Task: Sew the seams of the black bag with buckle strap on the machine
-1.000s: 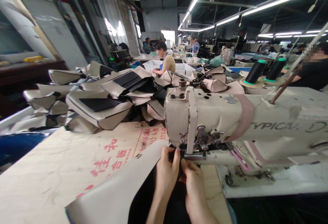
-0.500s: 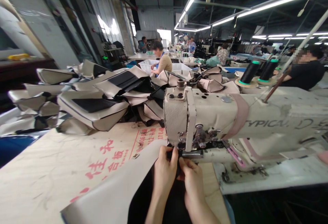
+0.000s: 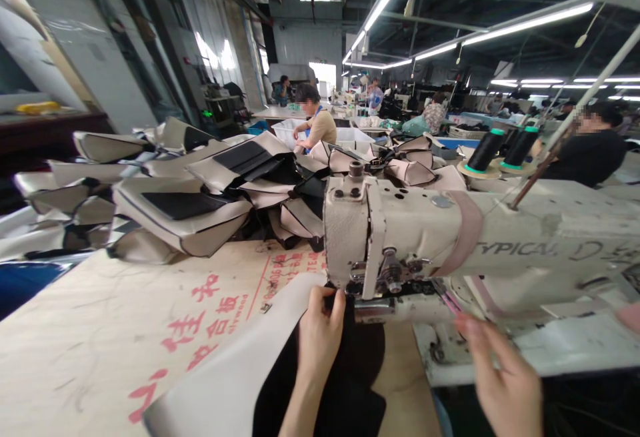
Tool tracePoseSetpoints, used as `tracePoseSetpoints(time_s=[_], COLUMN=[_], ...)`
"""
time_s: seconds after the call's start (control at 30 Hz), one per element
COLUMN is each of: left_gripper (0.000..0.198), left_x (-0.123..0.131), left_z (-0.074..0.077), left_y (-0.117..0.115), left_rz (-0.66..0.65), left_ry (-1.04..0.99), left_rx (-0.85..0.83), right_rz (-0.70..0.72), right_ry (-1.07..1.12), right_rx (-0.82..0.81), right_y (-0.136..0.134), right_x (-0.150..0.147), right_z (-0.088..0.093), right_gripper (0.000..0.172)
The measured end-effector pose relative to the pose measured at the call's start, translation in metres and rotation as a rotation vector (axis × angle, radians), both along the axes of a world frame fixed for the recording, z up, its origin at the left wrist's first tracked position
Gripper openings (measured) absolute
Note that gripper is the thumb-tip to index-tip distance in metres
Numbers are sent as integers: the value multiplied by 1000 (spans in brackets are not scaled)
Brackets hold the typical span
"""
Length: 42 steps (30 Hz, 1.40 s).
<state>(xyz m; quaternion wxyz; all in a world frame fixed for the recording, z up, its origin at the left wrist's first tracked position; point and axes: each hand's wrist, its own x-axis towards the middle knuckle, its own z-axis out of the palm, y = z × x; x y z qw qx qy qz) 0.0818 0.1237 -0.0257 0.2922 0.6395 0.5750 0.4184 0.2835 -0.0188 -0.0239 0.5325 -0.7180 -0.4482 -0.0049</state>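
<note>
Pale grey is shown by the wide panel (image 3: 225, 363) and plain black by the cloth (image 3: 363, 357) beside it. The slim tool (image 3: 451, 300) is coloured pink. The cream sewing machine (image 3: 415, 213) is crossed by a dusty-pink band (image 3: 469, 227) and marked with dark lettering (image 3: 517, 248). Black thread cones (image 3: 484, 151) are tipped with green. The pale wood-toned bench (image 3: 90, 330) is printed in red. The piled pieces (image 3: 215, 225), mostly beige, are edged in black.

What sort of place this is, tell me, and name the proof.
Probably a sewing workshop: a sewing machine, black thread spools and a heap of beige-and-black pieces point to it.
</note>
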Motion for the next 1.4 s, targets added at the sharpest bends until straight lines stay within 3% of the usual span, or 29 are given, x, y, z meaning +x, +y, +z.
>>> tracePoseSetpoints(time_s=[0.07, 0.13, 0.2, 0.3, 0.47, 1.0, 1.1, 1.3, 1.4], left_gripper=[19, 19, 17, 16, 15, 22, 19, 23, 25], left_x=[0, 0, -1, -2, -1, -1, 0, -2, -3], left_z=[-1, -1, -2, -4, -5, -5, -6, -6, -6], left_y=[1, 2, 2, 3, 4, 7, 8, 5, 2], left_rz=[-3, -5, -9, -19, -3, -26, 5, -29, -35], left_ry=[-11, -16, -12, -3, 26, 10, 18, 34, 47], left_rx=[-11, -18, -20, -19, -16, -58, -56, -43, -21], right_rz=[-259, -355, -290, -159, -181, -225, -228, -204, -208], right_ry=[-344, -554, -697, -846, -892, -796, -790, -828, -826], right_rx=[105, 61, -32, -104, -85, -43, -42, -74, -79], right_y=[-22, -37, -47, -55, -57, -49, -54, -66, -66], right_x=[52, 98, 131, 153, 146, 138, 138, 129, 129], right_z=[9, 14, 10, -3, -17, -17, -30, -76, -67], right_gripper=[35, 46, 48, 42, 45, 44, 45, 46, 46])
